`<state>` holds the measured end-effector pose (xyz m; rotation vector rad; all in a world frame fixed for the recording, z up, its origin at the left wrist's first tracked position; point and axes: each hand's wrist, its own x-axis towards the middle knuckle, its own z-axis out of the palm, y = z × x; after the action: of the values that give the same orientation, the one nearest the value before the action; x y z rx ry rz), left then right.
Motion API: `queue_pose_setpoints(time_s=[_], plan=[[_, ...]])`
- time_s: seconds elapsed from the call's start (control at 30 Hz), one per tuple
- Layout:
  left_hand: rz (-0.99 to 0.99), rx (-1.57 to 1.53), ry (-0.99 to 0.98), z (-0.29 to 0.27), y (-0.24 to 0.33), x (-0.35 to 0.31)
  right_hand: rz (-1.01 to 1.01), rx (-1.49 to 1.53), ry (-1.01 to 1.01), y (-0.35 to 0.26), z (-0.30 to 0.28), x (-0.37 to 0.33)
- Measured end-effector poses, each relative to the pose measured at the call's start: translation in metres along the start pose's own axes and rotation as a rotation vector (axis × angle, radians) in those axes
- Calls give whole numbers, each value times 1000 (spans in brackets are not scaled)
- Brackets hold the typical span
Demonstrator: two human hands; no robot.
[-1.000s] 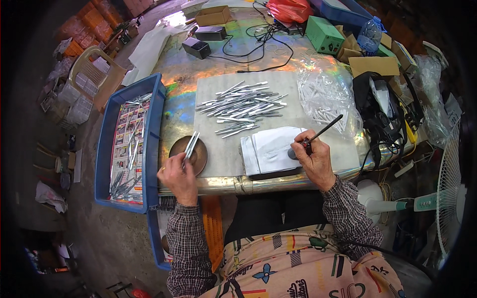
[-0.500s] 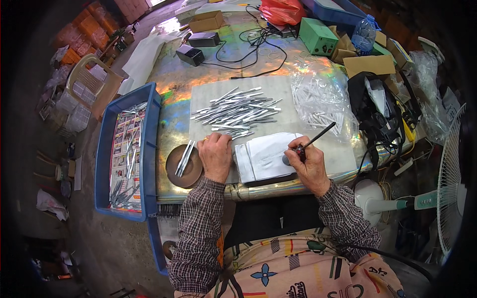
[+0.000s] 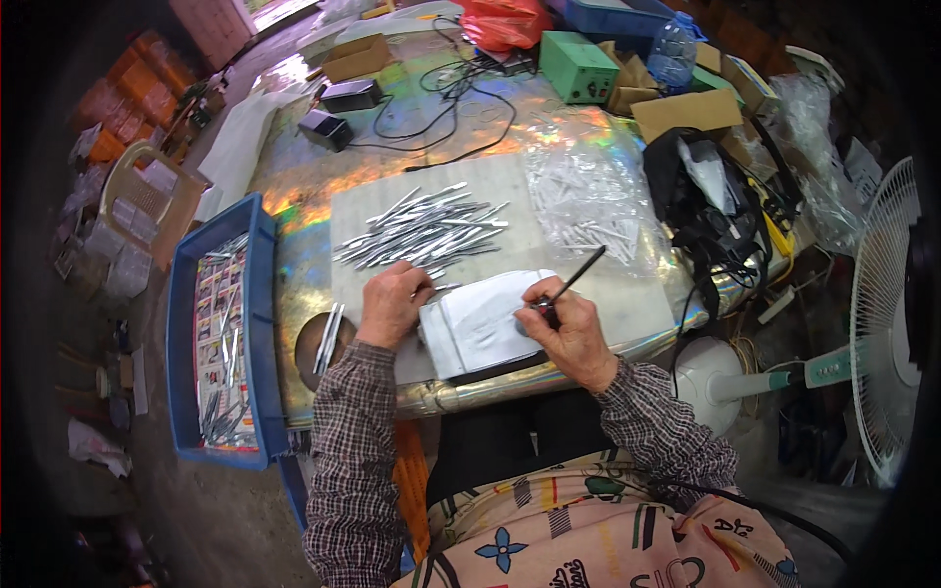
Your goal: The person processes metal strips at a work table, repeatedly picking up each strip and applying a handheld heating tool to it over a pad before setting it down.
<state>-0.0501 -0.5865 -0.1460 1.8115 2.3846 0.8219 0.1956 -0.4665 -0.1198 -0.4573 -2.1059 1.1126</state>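
My right hand (image 3: 573,338) grips a dark pen-like tool (image 3: 580,276), its thin black shaft slanting up to the right. Beneath that hand lies a white paper-covered pad (image 3: 475,323) with a dark edge. My left hand (image 3: 394,304) is closed, fingertips at the near edge of a pile of slim silver metal sticks (image 3: 421,227); one stick shows beside the fingertips, but I cannot make out whether it is held. A few more silver sticks (image 3: 329,338) rest across a round brown dish (image 3: 310,345) left of that hand.
At the left stands a blue tray (image 3: 263,323) with scattered sticks on printed paper. A clear plastic bag (image 3: 588,201) of pale pieces lies to the right. Further back are a green box (image 3: 578,69), cables, a water bottle (image 3: 674,54) and a black bag (image 3: 706,211). A fan (image 3: 882,323) stands right.
The view has shifted, so the table contents appear further left. My left hand's fingers have moved slightly along the pile's near edge; my right hand still holds the tool over the pad.
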Motion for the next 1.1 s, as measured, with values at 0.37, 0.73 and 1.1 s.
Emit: queue_pose_setpoints(time_s=[0.37,0.73,1.1], plan=[[-85,-183,123,-27,16,-9,55,-464,138,18,-75,24],[-295,-1029,274,-43,77,-24,43,-781,-92,71,-73,41],[-477,-1418,288,-7,117,-33,-18,-889,-163,82,-71,45]])
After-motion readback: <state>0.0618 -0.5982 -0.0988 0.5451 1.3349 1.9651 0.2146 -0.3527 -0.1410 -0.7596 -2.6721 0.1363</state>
